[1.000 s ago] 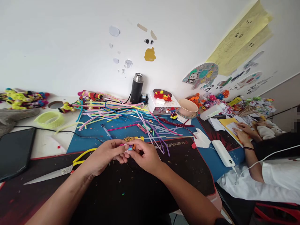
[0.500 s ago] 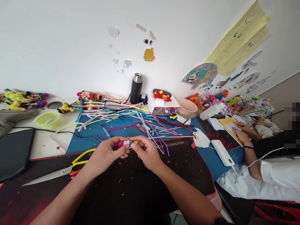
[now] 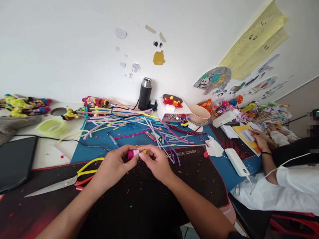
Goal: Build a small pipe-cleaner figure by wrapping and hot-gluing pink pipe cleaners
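Observation:
My left hand point(image 3: 119, 162) is closed around a small pipe-cleaner piece point(image 3: 133, 154), magenta with a white band, held above the dark desk mat. My right hand point(image 3: 154, 161) pinches the yellow end of the same piece, thumb and forefinger meeting my left fingertips. Fingers hide much of its shape. Beside my left forearm lie scissors with yellow handles point(image 3: 87, 167); their blades point left. Red-orange handles point(image 3: 83, 182) show partly under that forearm. Behind my hands, a loose pile of coloured pipe cleaners point(image 3: 117, 116) spreads over the blue mat.
A black flask point(image 3: 145, 94) and a white box point(image 3: 174, 111) stand by the wall. A tablet point(image 3: 16, 164) lies at left, a white power bank point(image 3: 236, 162) at right. Finished pipe-cleaner figures point(image 3: 22, 105) sit far left. Another person's hands point(image 3: 260, 141) handle paper at right.
My left fingers have shifted on the piece, and the blue-green part seen earlier is now covered. The other person's hand has lifted the paper slightly.

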Demonstrator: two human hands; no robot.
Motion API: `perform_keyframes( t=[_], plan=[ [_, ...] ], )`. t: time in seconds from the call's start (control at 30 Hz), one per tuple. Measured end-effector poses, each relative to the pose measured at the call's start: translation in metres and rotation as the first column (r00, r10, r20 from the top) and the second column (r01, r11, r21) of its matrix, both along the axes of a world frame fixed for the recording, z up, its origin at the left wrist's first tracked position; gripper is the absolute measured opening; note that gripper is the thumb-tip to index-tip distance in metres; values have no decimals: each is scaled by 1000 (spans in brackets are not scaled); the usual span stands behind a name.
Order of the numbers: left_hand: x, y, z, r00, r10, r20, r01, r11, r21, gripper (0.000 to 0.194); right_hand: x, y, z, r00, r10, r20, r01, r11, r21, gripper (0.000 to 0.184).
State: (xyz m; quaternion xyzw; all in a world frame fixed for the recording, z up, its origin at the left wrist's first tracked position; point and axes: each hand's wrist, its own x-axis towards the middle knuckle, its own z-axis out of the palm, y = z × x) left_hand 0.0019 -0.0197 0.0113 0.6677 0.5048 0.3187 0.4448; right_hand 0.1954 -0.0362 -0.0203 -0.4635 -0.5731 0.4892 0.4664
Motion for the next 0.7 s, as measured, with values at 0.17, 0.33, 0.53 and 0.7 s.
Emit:
perform_keyframes(
  t=[0.17,0.33,0.53,0.7],
  plan=[
    [-2,2,-7,997,-34,65,38,997,-62,40,0,1,-3,1000,7,11,-7,999,53,22],
    [-2,2,-10,991,5,136,13,992,-128,44,-2,0,-2,1000,-6,13,5,998,56,22],
    [-1,2,-4,977,21,211,26,977,-214,41,-7,-5,-2,999,-28,-31,28,999,18,28],
    [1,2,-4,956,36,293,54,954,-294,46,-6,-7,-5,999,-39,-18,39,999,22,30]
  ],
)
